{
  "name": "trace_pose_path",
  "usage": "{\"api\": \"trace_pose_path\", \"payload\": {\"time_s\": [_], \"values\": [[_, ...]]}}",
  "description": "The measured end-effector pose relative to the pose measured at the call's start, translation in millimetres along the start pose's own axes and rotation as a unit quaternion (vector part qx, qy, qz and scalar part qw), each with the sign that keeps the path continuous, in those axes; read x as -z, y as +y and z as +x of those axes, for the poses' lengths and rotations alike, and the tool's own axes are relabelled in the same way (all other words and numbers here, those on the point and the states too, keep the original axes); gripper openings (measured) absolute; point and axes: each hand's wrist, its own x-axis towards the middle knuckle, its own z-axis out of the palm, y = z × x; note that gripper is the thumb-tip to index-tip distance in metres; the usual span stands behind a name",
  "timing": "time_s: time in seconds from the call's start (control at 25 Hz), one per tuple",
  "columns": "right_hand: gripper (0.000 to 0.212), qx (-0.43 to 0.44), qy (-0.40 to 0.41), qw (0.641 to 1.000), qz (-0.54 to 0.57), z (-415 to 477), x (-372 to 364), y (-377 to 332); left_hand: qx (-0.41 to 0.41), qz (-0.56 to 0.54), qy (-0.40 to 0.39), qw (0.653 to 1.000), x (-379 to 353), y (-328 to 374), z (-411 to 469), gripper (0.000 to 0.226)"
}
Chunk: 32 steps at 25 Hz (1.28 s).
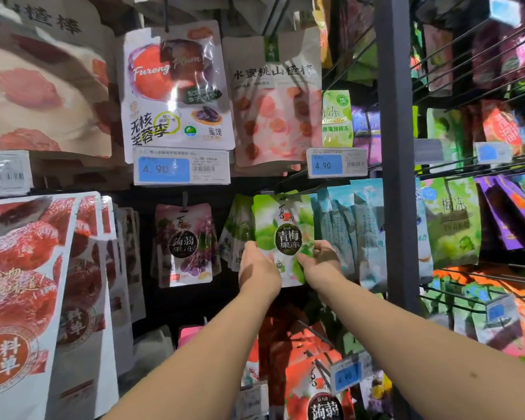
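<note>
Head view, mid-frame: left grip (256, 265) and right grip (319, 259) each pinch a lower edge of the green pouch (281, 219). It looks hung already, so only letting go seems left.

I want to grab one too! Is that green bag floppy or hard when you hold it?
Probably floppy: the green bag is a thin pouch, bending a little where the left hand and right hand grip its sides. Its shiny film may be slippery. Likely light, as it looks small and flat.

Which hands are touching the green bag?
Touching, both. The head view shows the left hand and right hand pinching the green bag by its lower sides.
</note>
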Motion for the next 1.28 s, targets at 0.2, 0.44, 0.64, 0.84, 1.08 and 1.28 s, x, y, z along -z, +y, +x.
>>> {"api": "trace_pose_path", "payload": {"time_s": [0.2, 0.44, 0.64, 0.84, 1.08, 1.28], "values": [[0.057, -0.047, -0.017, 0.997, -0.056, 4, -9, -7, 0.001, 0.014, 0.007, 1.0, 1, -4, 7, 0.025], [0.051, -0.081, -0.038, 0.996, -0.016, -5, -2, -12, 0.002, -0.043, -0.024, 0.999, -1, -13, 1, 0.028], [0.05, -0.04, -0.028, 0.999, -0.004, -7, 4, 7, -0.002, -0.061, -0.04, 0.997, -4, -15, -1, 0.036], [0.041, -0.052, -0.025, 0.998, 0.0, -21, 12, 2, -0.027, -0.082, -0.006, 0.996, -1, -17, -10, 0.039], [0.057, -0.033, 0.003, 0.998, -0.051, -94, 48, -10, -0.056, -0.07, 0.015, 0.996, 22, -6, -77, 0.051], [0.027, -0.054, -0.028, 0.997, -0.036, -205, 117, -11, -0.102, -0.118, -0.107, 0.982, 29, -16, -195, 0.019]]}}
